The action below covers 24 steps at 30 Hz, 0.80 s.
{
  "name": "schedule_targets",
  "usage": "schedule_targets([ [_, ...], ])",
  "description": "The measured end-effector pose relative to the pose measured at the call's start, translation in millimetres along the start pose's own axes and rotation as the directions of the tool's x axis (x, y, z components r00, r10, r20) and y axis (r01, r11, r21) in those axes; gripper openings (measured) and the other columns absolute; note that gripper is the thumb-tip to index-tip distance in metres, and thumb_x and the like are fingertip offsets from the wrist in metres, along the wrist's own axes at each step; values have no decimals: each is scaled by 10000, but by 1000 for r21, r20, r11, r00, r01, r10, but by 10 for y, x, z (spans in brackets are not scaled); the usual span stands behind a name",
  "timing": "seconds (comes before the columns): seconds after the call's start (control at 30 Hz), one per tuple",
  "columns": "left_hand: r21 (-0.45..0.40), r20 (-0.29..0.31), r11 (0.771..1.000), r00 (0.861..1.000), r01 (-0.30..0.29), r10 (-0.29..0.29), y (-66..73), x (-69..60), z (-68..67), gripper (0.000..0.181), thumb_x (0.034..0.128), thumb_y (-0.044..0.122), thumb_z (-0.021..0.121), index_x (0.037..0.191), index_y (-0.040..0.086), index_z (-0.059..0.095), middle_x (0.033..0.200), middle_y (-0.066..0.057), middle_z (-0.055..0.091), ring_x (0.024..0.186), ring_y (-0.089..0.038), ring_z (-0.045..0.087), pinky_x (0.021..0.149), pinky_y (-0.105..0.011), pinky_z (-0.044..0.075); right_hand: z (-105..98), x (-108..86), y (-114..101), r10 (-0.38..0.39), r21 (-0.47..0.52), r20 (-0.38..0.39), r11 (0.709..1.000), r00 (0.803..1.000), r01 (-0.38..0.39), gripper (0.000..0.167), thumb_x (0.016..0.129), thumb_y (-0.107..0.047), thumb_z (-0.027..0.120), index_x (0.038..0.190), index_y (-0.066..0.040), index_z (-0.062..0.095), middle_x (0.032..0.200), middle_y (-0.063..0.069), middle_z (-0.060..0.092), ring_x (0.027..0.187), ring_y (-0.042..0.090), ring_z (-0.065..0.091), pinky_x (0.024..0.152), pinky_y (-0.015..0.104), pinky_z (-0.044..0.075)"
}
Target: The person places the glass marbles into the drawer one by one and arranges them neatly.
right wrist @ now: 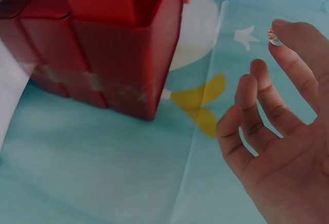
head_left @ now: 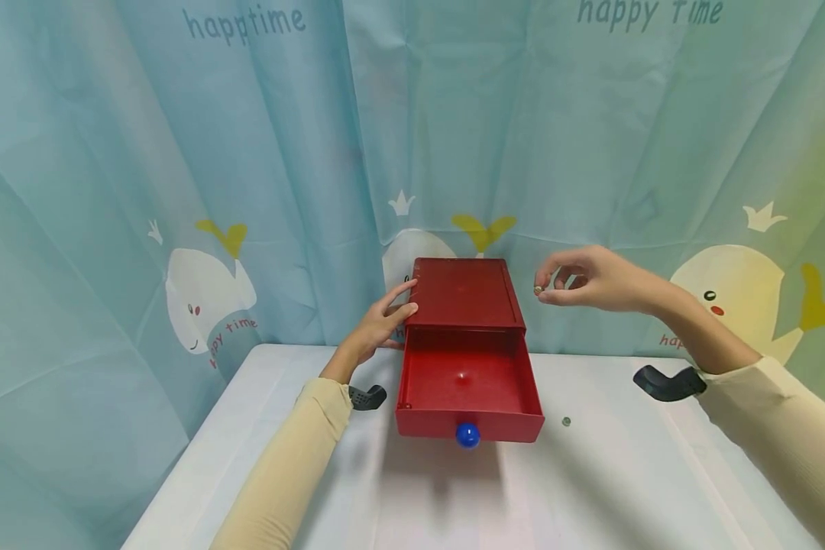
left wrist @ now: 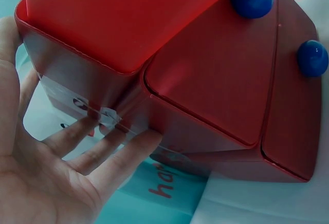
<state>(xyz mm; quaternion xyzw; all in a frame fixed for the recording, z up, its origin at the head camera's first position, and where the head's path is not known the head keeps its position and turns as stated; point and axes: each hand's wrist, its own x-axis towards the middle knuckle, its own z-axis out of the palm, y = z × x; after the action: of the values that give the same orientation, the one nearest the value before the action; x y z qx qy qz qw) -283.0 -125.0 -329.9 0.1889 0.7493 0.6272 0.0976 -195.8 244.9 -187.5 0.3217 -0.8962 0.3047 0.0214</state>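
Note:
A red drawer cabinet (head_left: pixel 464 290) stands on the table, its top drawer (head_left: pixel 467 426) pulled out and a blue knob (head_left: pixel 467 435) on the drawer's front. My left hand (head_left: pixel 374 328) rests against the cabinet's left side; in the left wrist view, its fingers (left wrist: pixel 126 157) lie fairly straight along the red wall. Between the thumb and index finger of my right hand (head_left: pixel 591 279) is a small round marble (right wrist: pixel 274 37) with an orange and white pattern, held in the air to the right of the cabinet. The drawer's floor shows bare red plastic.
Another small greenish round piece (head_left: pixel 567 421), like a marble, lies on the white table (head_left: pixel 612 458) right of the drawer. Two lower drawers with blue knobs (left wrist: pixel 312 58) appear closed. A blue curtain (head_left: pixel 282 191) with whale prints hangs behind.

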Motion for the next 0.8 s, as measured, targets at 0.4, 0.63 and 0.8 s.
schedule_targets([
  [0.4, 5, -3, 1000, 1000, -4, 4, -4, -1, -3, 615, 1019, 399, 611, 1585, 398, 370, 1600, -160, 398, 1404, -385, 462, 923, -613, 538, 148, 395, -209, -91, 62, 181, 995, 979, 81, 113, 940, -163, 761, 1037, -153, 703, 958, 107, 703, 851, 320, 682, 733, 357, 589],
  [0.63, 1, -10, 1000, 1000, -2, 2, -12, 6, -2, 609, 1019, 398, 616, 1579, 408, 378, 1598, -158, 401, 1409, -380, 458, 926, -618, 535, 339, 604, -283, -114, 79, 224, 992, 968, 99, 119, 933, -201, 771, 1029, -185, 702, 898, 63, 683, 824, 400, 653, 691, 385, 578],
  [0.8, 3, -9, 1000, 1000, -1, 1, -20, 13, 0, 612, 1015, 403, 617, 1578, 412, 377, 1599, -160, 398, 1410, -383, 457, 927, -618, 535, 501, 715, -328, -159, 109, 233, 985, 959, 137, 134, 922, -199, 780, 1035, -172, 714, 933, 24, 694, 811, 265, 665, 725, 380, 598],
])
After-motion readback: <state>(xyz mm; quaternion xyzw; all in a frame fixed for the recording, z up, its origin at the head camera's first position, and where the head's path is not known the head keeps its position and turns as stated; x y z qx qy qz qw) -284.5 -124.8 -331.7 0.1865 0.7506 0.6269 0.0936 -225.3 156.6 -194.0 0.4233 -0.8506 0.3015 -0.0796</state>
